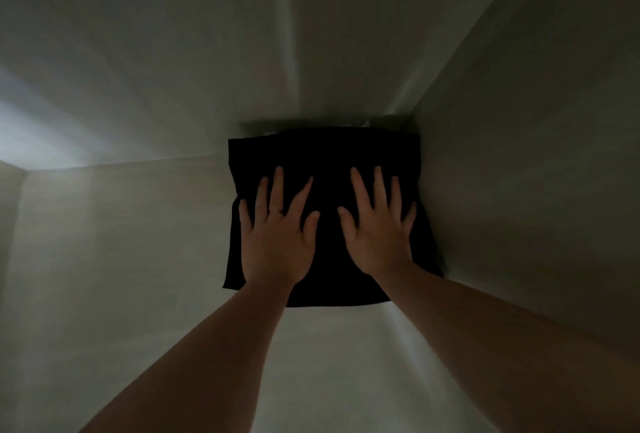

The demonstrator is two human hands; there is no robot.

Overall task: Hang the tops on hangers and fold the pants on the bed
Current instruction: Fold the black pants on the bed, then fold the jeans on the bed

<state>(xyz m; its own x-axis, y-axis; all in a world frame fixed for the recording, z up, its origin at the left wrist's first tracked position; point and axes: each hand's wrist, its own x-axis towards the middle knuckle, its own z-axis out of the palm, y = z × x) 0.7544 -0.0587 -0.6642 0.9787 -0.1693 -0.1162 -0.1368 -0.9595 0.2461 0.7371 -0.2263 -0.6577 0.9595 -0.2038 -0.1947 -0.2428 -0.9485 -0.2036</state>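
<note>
Hands (pixel 277 238) flat on folded pants (pixel 329 155), pale shelf (pixel 138 259).

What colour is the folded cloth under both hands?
Plain black, no visible pattern. The folded cloth shows best in the head view, the only view.

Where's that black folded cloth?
Head view, just right of centre: the black folded cloth lies on a pale surface against the right-hand wall, with the left hand and right hand flat on it.

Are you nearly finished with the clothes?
One black garment already looks folded into a square. Right now the left hand and right hand press flat on it, on a pale surface. Nothing else of the job shows, so I cannot tell what is left.
</note>
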